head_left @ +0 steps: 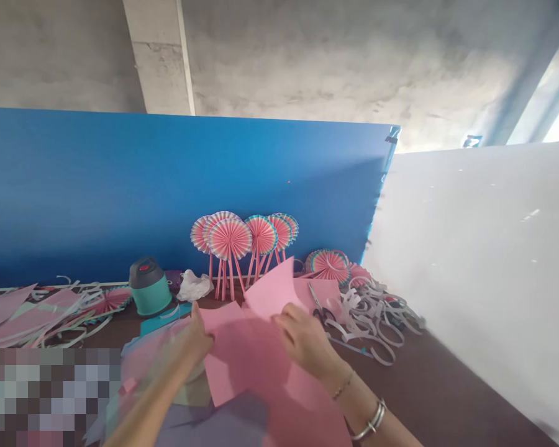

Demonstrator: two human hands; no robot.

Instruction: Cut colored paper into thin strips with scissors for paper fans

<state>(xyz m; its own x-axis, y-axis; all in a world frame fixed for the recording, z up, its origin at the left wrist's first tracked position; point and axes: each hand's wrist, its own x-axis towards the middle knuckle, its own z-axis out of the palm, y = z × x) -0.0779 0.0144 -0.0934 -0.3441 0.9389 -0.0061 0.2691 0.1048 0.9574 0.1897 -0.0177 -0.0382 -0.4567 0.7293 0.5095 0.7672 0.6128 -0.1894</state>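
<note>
**A left hand (199,336) and a right hand (300,341) hold pink paper (235,357) over a crowded desk (423,379).**

Nearest, both bare forearms enter from the bottom edge; the right wrist wears a thin bracelet (343,386) and a silver bangle (373,423). Between the arms, a greyish-purple sheet (226,422) lies at bottom centre, with paler loose sheets (137,357) to its left.

The pink paper is at lower centre, between the hands. The left grip is closed on its left edge, thumb uppermost. The right grip is pinched closed on it near a raised corner that points upward. Whether this is one sheet or several overlapping is hard to tell.

Just beyond the right hand, scissors (317,304) rest on another flat pink sheet (333,290), beside a tangle of pale paper strips (377,313). At the left edge, more pink sheets (37,313) lie under similar strips.

Farther back, left of centre, sit a teal and dark grey device (149,288) with a red button and a crumpled white bag (194,285). At centre, round pleated paper fans (230,239) stand upright on pink sticks; other fans (328,267) lie right of them.

Behind rises a blue panel (121,180), with a white panel (470,248) at right and grey concrete (307,62) across the top.
</note>
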